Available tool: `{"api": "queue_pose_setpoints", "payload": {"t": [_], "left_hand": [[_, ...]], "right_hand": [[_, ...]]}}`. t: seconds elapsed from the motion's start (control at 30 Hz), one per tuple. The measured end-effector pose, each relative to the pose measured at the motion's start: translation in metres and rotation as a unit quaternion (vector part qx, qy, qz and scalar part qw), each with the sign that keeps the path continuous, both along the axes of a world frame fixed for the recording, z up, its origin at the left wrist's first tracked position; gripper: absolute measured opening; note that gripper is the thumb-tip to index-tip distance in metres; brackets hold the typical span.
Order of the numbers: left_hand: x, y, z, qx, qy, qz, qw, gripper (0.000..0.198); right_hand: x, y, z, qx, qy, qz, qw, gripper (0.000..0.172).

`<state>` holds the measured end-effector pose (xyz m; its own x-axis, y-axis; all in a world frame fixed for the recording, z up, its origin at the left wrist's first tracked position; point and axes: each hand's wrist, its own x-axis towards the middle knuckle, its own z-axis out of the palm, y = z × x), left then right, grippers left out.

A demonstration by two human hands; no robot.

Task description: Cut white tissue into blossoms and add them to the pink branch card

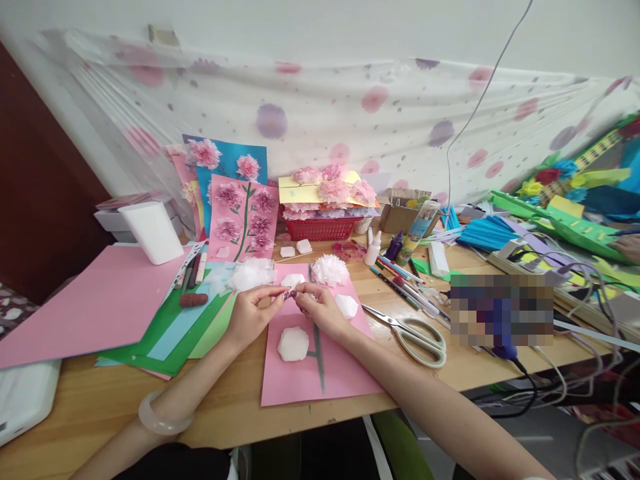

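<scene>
Both hands meet over a pink sheet of paper [345,380] with a dark green stem painted down it. My left hand [253,310] is closed in a pinch, fingertips at the near edge of a white tissue paper piece [293,281]. My right hand [320,308] pinches at the same edge, its fingertips against the left ones. Fingers partly hide this piece. Nearer to me on the sheet lies a flat white tissue stack [293,344]; another stack [346,307] shows beyond my right wrist. A fluffed white tissue flower [330,270] sits near the sheet's top edge.
Scissors [415,333] lie right of the sheet, near pens [410,287] and a white glue bottle [373,250]. Loose white tissue [253,273] and coloured papers [180,333] are left. Behind stand a pink flower picture [243,217] and a red basket [320,230]. Cables [550,390] run at right.
</scene>
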<state>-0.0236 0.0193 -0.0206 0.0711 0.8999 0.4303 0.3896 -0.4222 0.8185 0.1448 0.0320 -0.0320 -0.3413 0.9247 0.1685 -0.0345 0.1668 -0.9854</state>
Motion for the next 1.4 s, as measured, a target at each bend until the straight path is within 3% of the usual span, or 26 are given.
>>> {"api": "queue_pose_setpoints", "payload": {"t": [0.57, 0.73, 0.83, 1.03, 1.4], "left_hand": [[-0.0003, 0.0019, -0.0018, -0.005, 0.003, -0.006, 1.000, 0.020], [0.0020, -0.0009, 0.0019, -0.001, 0.001, -0.035, 0.999, 0.030], [0.0029, -0.0007, 0.0007, -0.018, -0.016, -0.044, 0.999, 0.022], [0.0034, 0.0018, -0.0008, -0.052, -0.067, -0.021, 0.996, 0.015], [0.0027, 0.0083, -0.0024, -0.064, -0.156, 0.019, 0.986, 0.022]], "right_hand": [[-0.0016, -0.0006, 0.0022, 0.028, -0.032, -0.012, 0.999, 0.021], [-0.0026, -0.0011, 0.0021, 0.041, -0.031, -0.012, 0.999, 0.016], [-0.0024, -0.0009, 0.0025, 0.048, -0.030, -0.016, 0.998, 0.017], [-0.0026, -0.0002, 0.0025, 0.055, -0.032, -0.016, 0.998, 0.020], [-0.0034, 0.0011, -0.0029, 0.019, -0.021, -0.022, 0.999, 0.013]]}}
